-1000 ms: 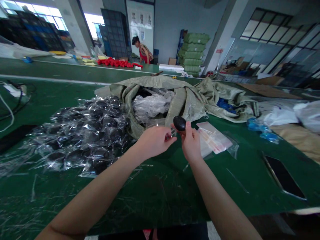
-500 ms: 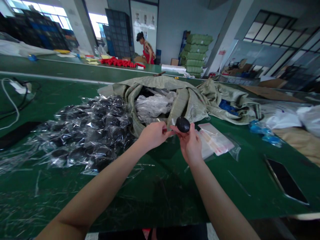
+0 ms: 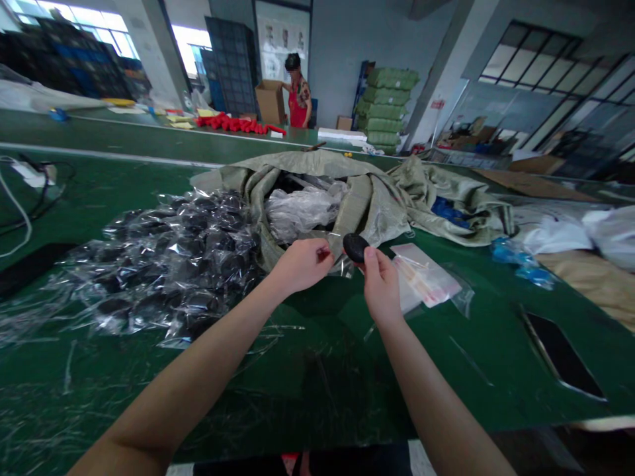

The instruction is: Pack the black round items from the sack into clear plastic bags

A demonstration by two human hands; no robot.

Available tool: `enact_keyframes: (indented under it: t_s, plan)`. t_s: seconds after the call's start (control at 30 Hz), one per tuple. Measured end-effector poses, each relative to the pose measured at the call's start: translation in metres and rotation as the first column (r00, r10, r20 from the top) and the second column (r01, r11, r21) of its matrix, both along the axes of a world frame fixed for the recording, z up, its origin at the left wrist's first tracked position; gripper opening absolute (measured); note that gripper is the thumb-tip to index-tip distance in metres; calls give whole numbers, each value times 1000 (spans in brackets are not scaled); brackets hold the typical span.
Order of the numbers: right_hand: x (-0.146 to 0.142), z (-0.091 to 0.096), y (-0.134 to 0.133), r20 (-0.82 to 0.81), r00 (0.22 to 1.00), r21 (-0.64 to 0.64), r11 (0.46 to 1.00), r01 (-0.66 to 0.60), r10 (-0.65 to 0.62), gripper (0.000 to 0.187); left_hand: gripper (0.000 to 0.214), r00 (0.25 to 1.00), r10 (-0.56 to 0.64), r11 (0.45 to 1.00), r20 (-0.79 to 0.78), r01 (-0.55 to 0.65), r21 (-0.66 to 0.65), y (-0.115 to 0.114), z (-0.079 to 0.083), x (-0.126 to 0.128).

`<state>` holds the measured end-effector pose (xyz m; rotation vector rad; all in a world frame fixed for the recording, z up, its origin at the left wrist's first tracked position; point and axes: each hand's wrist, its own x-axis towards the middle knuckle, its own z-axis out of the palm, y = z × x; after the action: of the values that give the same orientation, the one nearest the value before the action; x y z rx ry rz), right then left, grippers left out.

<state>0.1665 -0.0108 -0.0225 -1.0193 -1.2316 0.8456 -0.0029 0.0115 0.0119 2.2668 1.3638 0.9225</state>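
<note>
My right hand (image 3: 381,285) pinches a small black oval part (image 3: 354,246) at its fingertips, held above the green table (image 3: 307,370). Just to its left, my left hand (image 3: 300,264) is closed on the edge of a clear plastic sleeve (image 3: 342,266) that hangs between the two hands. A heap of the same black parts sealed in clear bags (image 3: 163,261) lies to the left. Behind the hands an open olive woven sack (image 3: 367,192) holds crumpled clear plastic (image 3: 300,210).
A stack of clear bags with red strips (image 3: 421,277) lies right of my hands. A dark phone (image 3: 563,354) rests at the right, blue packets (image 3: 516,261) beyond it. Cables and a power strip (image 3: 30,177) sit far left. A person (image 3: 299,92) stands by a cardboard box (image 3: 270,100) at the far table.
My hands have drawn slightly apart, the black part tilting in my right fingers. The person at the far table has moved right and now stands by a cardboard box.
</note>
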Motion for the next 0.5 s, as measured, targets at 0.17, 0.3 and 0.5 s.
enact_keyframes:
  t_s: [0.17, 0.3, 0.5]
  plan:
    - [6, 3, -4, 352, 929, 156, 986, 60, -112, 35, 22, 999, 21, 1000, 34, -21, -17, 0, 2, -1]
    - [7, 4, -6, 522, 841, 224, 974, 27, -143, 35, 22, 998, 51, 998, 31, -50, -38, 2, 0, -2]
    - [8, 3, -3, 625, 761, 262, 965, 8, -175, 38, 19, 999, 38, 999, 17, -38, -8, -1, 3, -1]
